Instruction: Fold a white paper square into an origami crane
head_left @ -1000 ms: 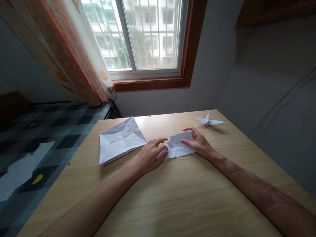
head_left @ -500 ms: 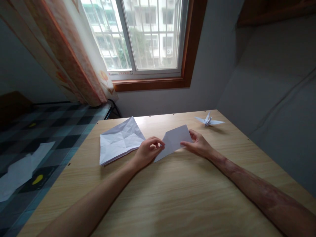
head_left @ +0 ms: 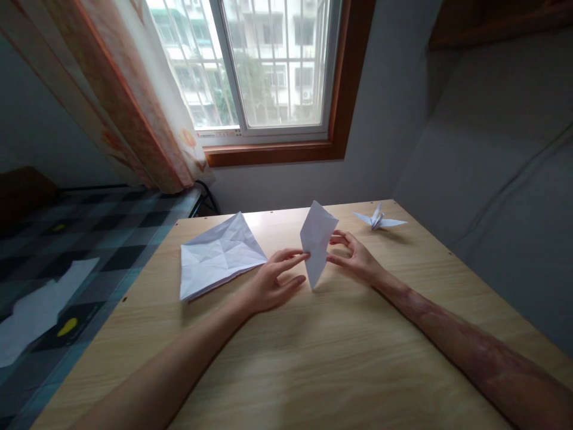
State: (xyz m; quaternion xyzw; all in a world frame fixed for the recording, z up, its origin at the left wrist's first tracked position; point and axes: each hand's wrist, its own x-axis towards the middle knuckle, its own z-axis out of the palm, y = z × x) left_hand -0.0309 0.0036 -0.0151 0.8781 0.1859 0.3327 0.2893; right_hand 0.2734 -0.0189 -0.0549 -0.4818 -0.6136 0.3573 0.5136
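A folded white paper (head_left: 317, 242), kite-like in outline, stands on its pointed end between my hands, a little above or touching the table. My left hand (head_left: 275, 280) touches its left edge with the fingertips, while the thumb is stretched out below, apart from the paper. On the other side, my right hand (head_left: 356, 260) holds the right edge lightly, thumb low and fingers higher, partly hidden behind the paper. Left of my left hand lies a stack of creased white paper (head_left: 219, 254). A white paper crane (head_left: 376, 221) sits at the far right.
The light wooden table (head_left: 286, 370) ends at the wall below a window (head_left: 277, 71). To the left is a checked bed cover (head_left: 116, 239) with white paper pieces (head_left: 45, 304) on it. A patterned curtain (head_left: 147, 107) hangs at the left.
The folded paper has turned from a slanted, sideways position to upright on its point. My left hand's pinch has opened, its thumb now apart. My right hand has barely moved.
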